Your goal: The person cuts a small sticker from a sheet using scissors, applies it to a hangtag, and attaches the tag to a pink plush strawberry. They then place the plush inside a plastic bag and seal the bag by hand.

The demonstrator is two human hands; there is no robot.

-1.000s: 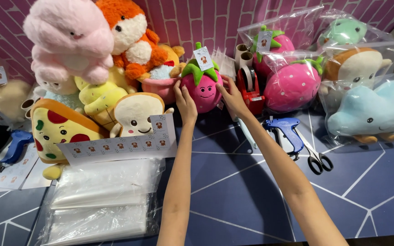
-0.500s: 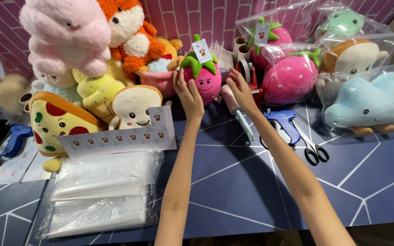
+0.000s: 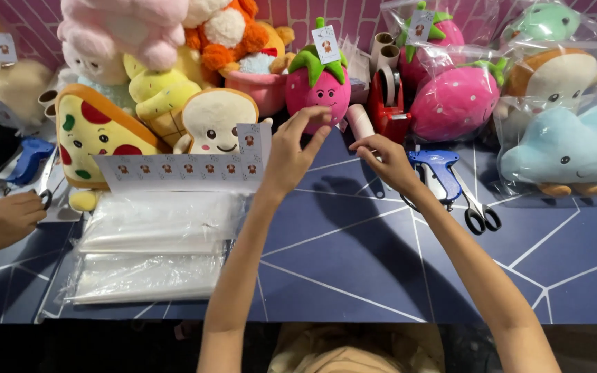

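The near half of the dark blue table (image 3: pixel 354 269) lies bare, giving both arms room, while the far edge is crowded with plush toys against a pink brick-pattern wall. The left hand (image 3: pixel 290 148) has its fingers loosely spread, fingertips raised just in front of the pink strawberry plush (image 3: pixel 318 90); whether they touch it I cannot tell. The right hand (image 3: pixel 387 160) hovers low over the table with fingers curled, near a blue tagging gun (image 3: pixel 435 171) and scissors (image 3: pixel 479 211), holding nothing I can make out. Since 0.5 s ago both hands have drawn back from the strawberry toward the near side (the toy now stands free, upright). A white square tag (image 3: pixel 325 44) with a small brown figure sticks up from its green leaves. A white strip of matching stickers (image 3: pixel 188 169) leans against the toast plush (image 3: pixel 214 121), above a stack of clear bags (image 3: pixel 157 245). At right, 4 plushes sit bagged in clear plastic. Another person's hand (image 3: pixel 5 221) rests at the left edge.
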